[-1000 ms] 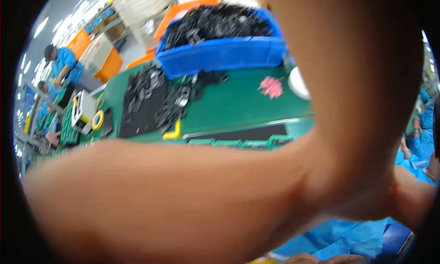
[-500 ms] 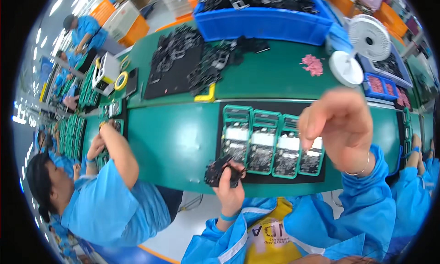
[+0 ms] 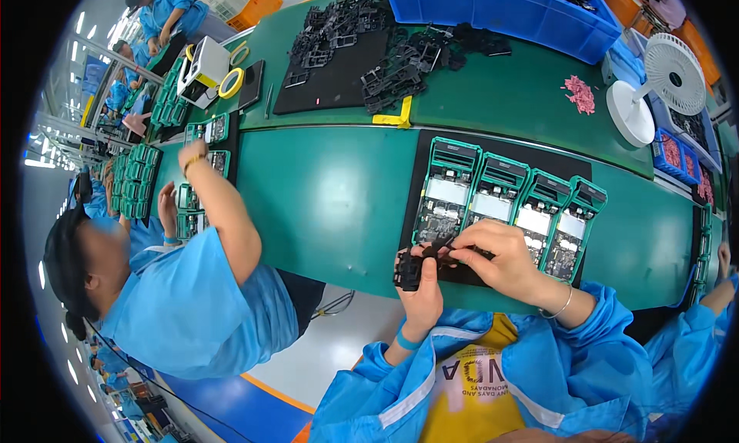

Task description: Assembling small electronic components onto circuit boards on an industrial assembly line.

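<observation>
My left hand [image 3: 421,303] is closed round a small bunch of black plastic frame parts [image 3: 407,271] near the table's front edge. Close against it, my right hand [image 3: 504,260] pinches a thin black piece [image 3: 441,245] at the upper end of that bunch. Whether this piece is separate from the others is hard to tell. Just beyond both hands lies a row of green trays [image 3: 483,183] with phone circuit boards in them, on a black mat [image 3: 416,168]. My fingers and the parts cover the lower ends of the middle trays.
A heap of black frame parts [image 3: 400,72] lies at the back beside a blue bin [image 3: 500,16]. Pink bits [image 3: 580,95] and a white fan [image 3: 637,108] stand to the right. A co-worker [image 3: 192,304] reaches over similar trays at left.
My right hand has come down and left from above the right-hand trays to the parts in my left hand, and now pinches there. The whole view has shifted.
</observation>
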The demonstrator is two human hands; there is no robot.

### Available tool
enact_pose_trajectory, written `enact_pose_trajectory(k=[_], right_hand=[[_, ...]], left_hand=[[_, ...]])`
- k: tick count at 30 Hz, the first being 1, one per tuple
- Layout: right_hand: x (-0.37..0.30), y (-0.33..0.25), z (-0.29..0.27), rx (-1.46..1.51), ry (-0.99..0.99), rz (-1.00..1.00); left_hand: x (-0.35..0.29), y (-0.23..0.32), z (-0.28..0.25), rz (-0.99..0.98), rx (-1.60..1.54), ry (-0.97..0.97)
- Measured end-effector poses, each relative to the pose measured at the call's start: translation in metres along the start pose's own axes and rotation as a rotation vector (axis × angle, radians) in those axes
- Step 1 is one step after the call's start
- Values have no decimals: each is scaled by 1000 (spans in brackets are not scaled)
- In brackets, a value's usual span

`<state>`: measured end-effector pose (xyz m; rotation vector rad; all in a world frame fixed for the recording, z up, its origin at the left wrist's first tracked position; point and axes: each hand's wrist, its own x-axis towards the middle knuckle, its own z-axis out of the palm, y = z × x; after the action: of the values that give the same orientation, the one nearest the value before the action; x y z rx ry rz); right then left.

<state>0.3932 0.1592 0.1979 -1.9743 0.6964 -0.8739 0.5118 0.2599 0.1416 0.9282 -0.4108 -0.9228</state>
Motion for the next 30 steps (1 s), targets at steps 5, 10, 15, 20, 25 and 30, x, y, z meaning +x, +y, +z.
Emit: enact_pose_trajectory(k=[5,10,15,20,25,30], right_hand=[[20,10,-7,-314,-30,-13],[29,10,11,-548,-209,-101],[31,12,14,-574,-231,-59],[27,14,21,-599,-25,-250],[23,4,22,-161,7,-161],[15,-4,16,27,53,-64]], left_hand=[[11,15,-20,109,-80,37],[17,24,-27,68,-90,81],[18,20,-27,58,-95,76],[19,22,-25,47,-104,65],[17,15,-4,101,-58,-13],[18,5,15,115,-68,-137]])
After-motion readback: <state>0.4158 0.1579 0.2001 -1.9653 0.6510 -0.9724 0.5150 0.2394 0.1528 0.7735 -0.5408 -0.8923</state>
